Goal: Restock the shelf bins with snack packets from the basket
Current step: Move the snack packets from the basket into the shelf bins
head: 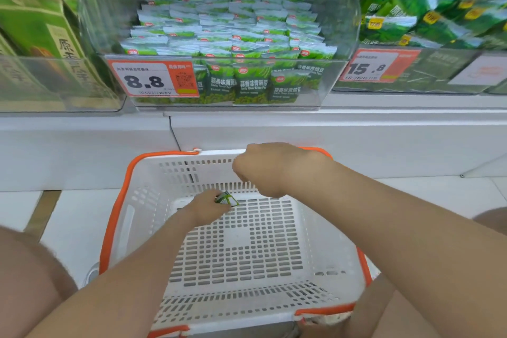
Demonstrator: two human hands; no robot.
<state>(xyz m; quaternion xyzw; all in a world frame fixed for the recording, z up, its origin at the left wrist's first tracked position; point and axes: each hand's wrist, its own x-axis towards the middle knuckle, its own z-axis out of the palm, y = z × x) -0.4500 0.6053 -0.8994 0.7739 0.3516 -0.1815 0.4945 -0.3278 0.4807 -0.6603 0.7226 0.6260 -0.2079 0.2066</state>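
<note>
Shop: price tags (153, 78) on shelf bins (219, 35).

We see left hand (210, 210) pinching green packet (226, 198) inside white basket (274, 307); right hand (263, 170) curled above far rim, grip unclear; clear bin (340, 68) well stocked above.

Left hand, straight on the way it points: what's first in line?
Likely the right hand, just beyond the packet the left hand holds; if it hangs higher, the far wall of the basket.

The left hand (208, 207) hides most of the packet (226, 198).
</note>
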